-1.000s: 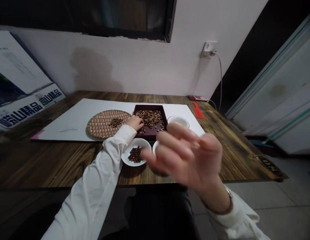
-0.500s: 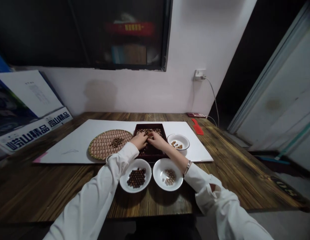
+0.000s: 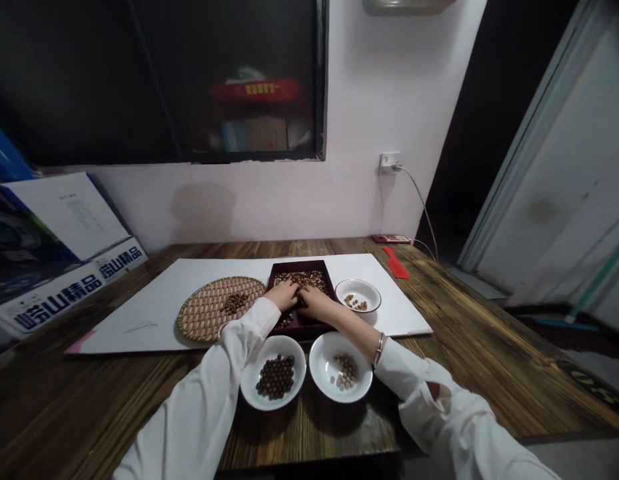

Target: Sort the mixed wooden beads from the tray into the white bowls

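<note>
My left hand (image 3: 283, 295) and my right hand (image 3: 316, 302) rest close together over a dark maroon tray (image 3: 289, 265) holding many small brown wooden beads (image 3: 302, 279). Both sets of fingers are down among the beads, and whether they pinch any is hidden. Left of the tray lies a round woven mat (image 3: 204, 313) with a small heap of beads (image 3: 235, 303). Nearer me, a white bowl (image 3: 273, 343) holds dark beads, and a second white bowl (image 3: 322, 363) holds paler ones. A small white bowl (image 3: 358, 287) with several beads stands right of the tray.
Everything sits on a white board (image 3: 139, 320) over a dark wooden table (image 3: 114, 393). A red plastic piece (image 3: 395, 263) and a flat red object (image 3: 392, 239) lie at the back right. Printed boards (image 3: 64, 280) lean against the wall at left.
My right hand has come down from high near the camera to the tray, next to my left hand. The view has tilted upward, so the table sits lower in the picture.
</note>
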The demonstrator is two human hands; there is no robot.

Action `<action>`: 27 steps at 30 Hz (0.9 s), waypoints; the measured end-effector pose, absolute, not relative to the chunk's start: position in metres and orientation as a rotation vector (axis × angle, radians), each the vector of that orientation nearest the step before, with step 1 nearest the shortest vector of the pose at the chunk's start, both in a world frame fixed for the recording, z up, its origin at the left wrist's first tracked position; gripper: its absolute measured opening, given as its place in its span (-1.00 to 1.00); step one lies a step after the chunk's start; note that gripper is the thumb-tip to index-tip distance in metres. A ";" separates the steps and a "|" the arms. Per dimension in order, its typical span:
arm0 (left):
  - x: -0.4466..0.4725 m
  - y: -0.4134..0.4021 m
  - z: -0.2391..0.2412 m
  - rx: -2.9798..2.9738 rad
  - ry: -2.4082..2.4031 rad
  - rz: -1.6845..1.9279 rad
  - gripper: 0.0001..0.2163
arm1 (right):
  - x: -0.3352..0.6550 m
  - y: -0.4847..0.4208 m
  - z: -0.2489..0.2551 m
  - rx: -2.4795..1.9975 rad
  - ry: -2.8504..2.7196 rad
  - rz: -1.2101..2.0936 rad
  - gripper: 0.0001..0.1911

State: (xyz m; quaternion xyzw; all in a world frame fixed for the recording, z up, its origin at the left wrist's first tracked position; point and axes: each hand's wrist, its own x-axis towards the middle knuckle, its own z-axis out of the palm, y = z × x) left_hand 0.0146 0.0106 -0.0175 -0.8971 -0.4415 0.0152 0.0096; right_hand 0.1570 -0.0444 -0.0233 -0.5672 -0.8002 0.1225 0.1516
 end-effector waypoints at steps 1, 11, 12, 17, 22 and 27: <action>0.015 0.011 -0.018 -2.804 -1.368 0.043 -0.65 | 0.157 -0.045 -0.023 -1.627 -2.311 0.339 -0.58; 0.017 0.011 -0.013 -2.834 -1.273 0.012 -0.77 | 0.161 -0.041 -0.012 -1.496 -2.310 0.494 -0.57; 0.017 0.011 -0.013 -2.837 -1.271 0.013 -0.78 | 0.163 -0.039 -0.011 -1.477 -2.322 0.557 -0.60; 0.017 0.006 -0.010 -2.849 -1.262 0.020 -0.79 | 0.168 -0.035 -0.012 -1.447 -2.265 0.705 -0.84; 0.018 0.004 -0.008 -2.851 -1.254 0.037 -0.78 | 0.161 -0.038 -0.019 -1.346 -2.127 0.679 -0.76; 0.018 0.004 -0.007 -2.855 -1.257 0.038 -0.77 | 0.161 -0.037 -0.024 -1.167 -1.957 0.773 -0.68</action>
